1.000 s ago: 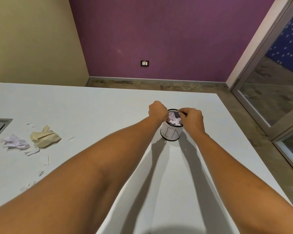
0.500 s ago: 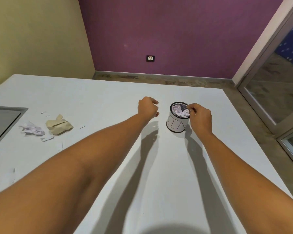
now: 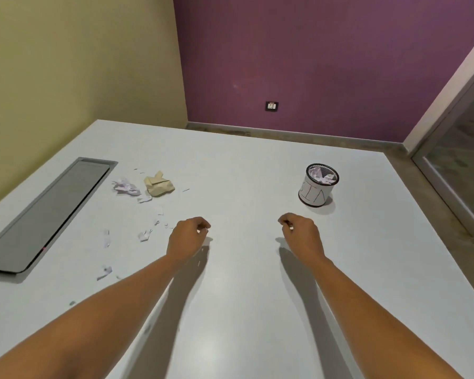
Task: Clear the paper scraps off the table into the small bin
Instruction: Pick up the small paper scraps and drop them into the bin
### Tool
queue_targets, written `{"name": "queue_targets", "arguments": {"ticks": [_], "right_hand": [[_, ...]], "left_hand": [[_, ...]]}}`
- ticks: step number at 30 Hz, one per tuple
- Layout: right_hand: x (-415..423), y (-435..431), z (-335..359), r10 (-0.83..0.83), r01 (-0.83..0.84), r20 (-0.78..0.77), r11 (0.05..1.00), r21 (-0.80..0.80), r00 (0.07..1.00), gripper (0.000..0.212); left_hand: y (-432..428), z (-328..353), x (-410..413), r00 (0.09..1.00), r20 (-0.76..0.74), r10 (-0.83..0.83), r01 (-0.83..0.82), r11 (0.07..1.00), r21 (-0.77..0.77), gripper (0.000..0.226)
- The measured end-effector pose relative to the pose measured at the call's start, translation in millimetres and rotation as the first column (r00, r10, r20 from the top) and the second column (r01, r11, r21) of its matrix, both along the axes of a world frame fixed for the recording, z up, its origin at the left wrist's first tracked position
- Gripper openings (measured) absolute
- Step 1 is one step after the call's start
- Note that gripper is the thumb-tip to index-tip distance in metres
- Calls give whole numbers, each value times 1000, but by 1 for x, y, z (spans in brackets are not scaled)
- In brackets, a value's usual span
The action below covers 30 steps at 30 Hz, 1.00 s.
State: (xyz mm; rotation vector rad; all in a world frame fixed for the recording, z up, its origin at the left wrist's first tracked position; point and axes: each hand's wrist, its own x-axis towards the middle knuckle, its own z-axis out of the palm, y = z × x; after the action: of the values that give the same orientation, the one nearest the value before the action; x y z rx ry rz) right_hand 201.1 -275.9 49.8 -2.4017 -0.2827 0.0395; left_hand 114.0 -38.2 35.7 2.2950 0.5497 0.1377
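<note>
The small bin (image 3: 316, 190), a mesh cup wrapped in white paper with crumpled white paper inside, stands on the white table (image 3: 244, 283) at the right. My right hand (image 3: 301, 233) hovers in front of it to the left, fingers loosely curled, holding nothing. My left hand (image 3: 188, 237) hovers mid-table with loosely curled fingers, also holding nothing. To its left lie a crumpled tan paper (image 3: 158, 184), a crumpled white paper ball (image 3: 126, 187) and several small white scraps (image 3: 144, 236).
A grey recessed panel (image 3: 47, 214) is set into the table at the left. The table's right edge drops to the floor beside a glass door (image 3: 460, 160). Yellow and purple walls stand behind.
Both hands have pulled back from the bin toward me. The view has swung left, bringing the scraps and grey panel further into sight.
</note>
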Motion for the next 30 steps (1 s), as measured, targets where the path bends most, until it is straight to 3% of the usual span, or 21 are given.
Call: {"name": "queue_targets", "arguments": {"ticks": [6,13,17,22,27,30], "right_hand": [[-85,37,-22,222,-230,-149,973,-36,964,23],[-158,82,-37,434,-466,-224,878,-110,872,26],[-185,102,-40,500,-546,-271,827,-131,823,44],[-212,127,-43,568,-629,-293,753,-192,769,56],[-229,145,-41,608,-664,-319,740,-103,727,55],[-234,151,-40,638,-699,-291,680,-221,713,52]], "left_hand": [[51,-10,-94,981,63,182,-182,983,-1,17],[102,-24,-198,880,114,462,-467,884,25,18],[121,-28,-236,814,138,565,-576,816,52,19],[128,-34,-267,793,105,600,-607,793,55,18],[127,-40,-287,821,-14,570,-557,807,195,25],[129,-43,-293,839,-89,537,-503,827,251,31]]}}
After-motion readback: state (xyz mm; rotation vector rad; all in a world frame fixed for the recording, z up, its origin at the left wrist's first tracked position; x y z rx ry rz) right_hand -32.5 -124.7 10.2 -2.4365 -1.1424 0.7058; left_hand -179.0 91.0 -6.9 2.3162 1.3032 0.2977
